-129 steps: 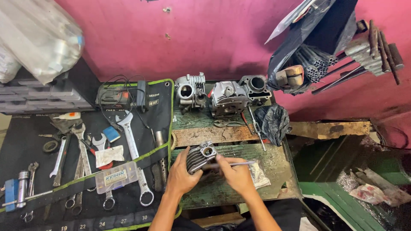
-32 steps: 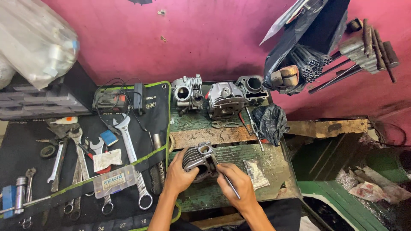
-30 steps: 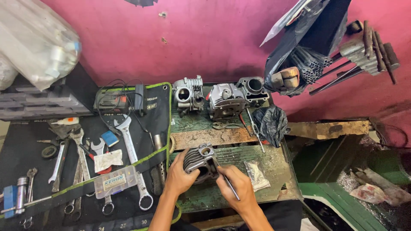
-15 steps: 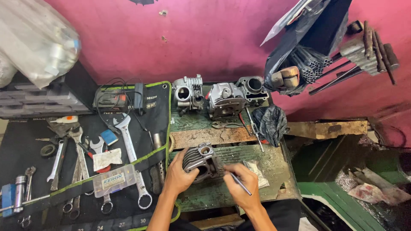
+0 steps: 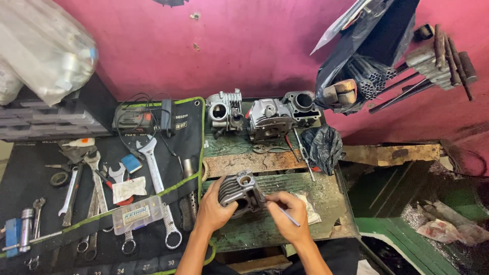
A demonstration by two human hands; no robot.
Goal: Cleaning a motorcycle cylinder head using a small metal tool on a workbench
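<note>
My left hand grips a grey finned engine cylinder, holding it tilted just above the worn green bench top. My right hand pinches a thin metal tool like a pen, its tip against the cylinder's near face. A crumpled clear plastic bag lies on the bench right of my right hand.
Three engine parts stand at the back of the bench against the pink wall. A black tool mat to the left holds several wrenches, a small clear parts box and a black device with cables. A black bag lies at the right.
My right hand has shifted slightly left and closer to the cylinder, bringing the thin tool against its face. My left hand keeps its hold on the cylinder.
</note>
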